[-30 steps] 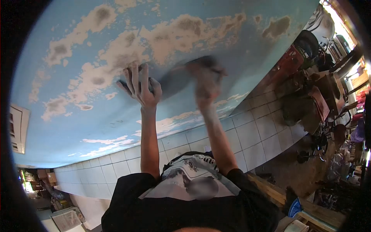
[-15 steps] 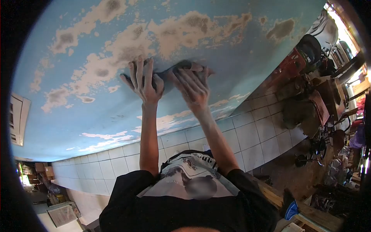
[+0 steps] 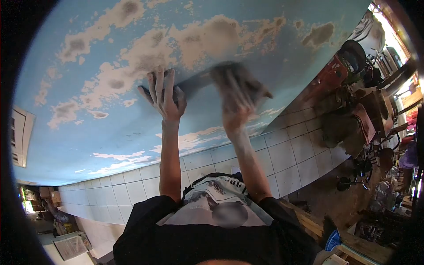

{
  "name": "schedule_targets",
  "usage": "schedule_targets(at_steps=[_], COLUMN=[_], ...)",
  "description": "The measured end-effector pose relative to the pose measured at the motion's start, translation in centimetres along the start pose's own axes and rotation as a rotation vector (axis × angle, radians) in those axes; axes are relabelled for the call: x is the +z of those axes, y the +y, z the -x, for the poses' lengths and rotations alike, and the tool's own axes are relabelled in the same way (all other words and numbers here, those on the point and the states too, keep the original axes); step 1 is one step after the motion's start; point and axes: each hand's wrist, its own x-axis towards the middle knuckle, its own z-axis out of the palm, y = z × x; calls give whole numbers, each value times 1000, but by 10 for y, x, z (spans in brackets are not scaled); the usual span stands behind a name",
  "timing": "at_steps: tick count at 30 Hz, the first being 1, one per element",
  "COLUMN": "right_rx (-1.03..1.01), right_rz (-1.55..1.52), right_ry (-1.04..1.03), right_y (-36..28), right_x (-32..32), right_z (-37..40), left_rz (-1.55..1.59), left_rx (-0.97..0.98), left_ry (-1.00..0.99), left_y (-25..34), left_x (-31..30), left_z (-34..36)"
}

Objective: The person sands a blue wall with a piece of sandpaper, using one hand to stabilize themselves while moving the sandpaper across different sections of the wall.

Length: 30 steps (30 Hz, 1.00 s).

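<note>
A light blue surface (image 3: 119,141) with worn whitish and grey patches fills the upper view. My left hand (image 3: 165,97) lies against it with fingers spread and nothing held. To its right, my right hand (image 3: 237,99) presses a dark, flat piece (image 3: 232,70) on the blue surface. Motion smears that hand and the piece, so the piece's exact form is unclear. A brownish edge of it shows beyond the hand on the right.
White tiles (image 3: 287,152) run below the blue surface. Right, a red crate (image 3: 332,73), a wooden piece of furniture (image 3: 380,110) and mixed clutter stand. A blue brush (image 3: 333,240) is at lower right, a pale framed panel (image 3: 22,137) at far left.
My right hand has moved to the right and slightly down with the dark piece, away from my left hand. The left hand stays in place.
</note>
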Motion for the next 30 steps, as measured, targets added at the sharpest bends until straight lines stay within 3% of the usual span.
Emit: schedule_targets(at_steps=[1, 3, 4, 5, 8, 10, 11, 16, 18, 19, 20, 22, 24, 26, 28, 30], right_rx=[2, 11, 3, 78, 29, -220, -111, 127, -212, -135, -147, 264, 472, -70, -112, 30], right_rz=[2, -247, -255, -341, -209, -91, -280, -326, -64, -124, -137, -162, -418, -184, -222, -371], right_ry=[-2, 285, 290, 284, 193, 10, 82, 157, -1, 129, 133, 288, 314, 5, 25, 246], right_y=[9, 29, 27, 24, 15, 17, 16, 1, 4, 26, 33, 40, 14, 3, 4, 21], right_x=[3, 15, 19, 21, 21, 20, 10, 8, 18, 25, 20, 8, 13, 16, 19, 28], right_z=[1, 2, -2, -4, 4, 0, -8, -11, 1, 10, 1, -11, -4, 4, 11, 26], left_rz=[-7, -20, -20, -18, -34, -29, -39, -19, -9, -10, -22, -36, -17, -21, -19, -27], left_rx=[3, 12, 4, -8, 41, 44, 45, 22, -6, 20, 45, 43, 46, 29, 37, 44], left_ry=[15, 25, 2, -23, 6, -13, -20, -24, -5, -20, -27, -38, -64, -42, -45, -46], left_y=[0, -1, -2, -2, -2, -1, -4, -3, 0, -2, -6, -10, -5, 0, 1, -4], left_x=[2, -3, -4, -4, -1, -1, -3, -5, -5, -5, -5, -8, -7, -7, -8, -12], left_z=[-1, 1, 1, 1, 2, 3, 2, 2, 2, 4, 2, 2, 4, 2, 1, 2])
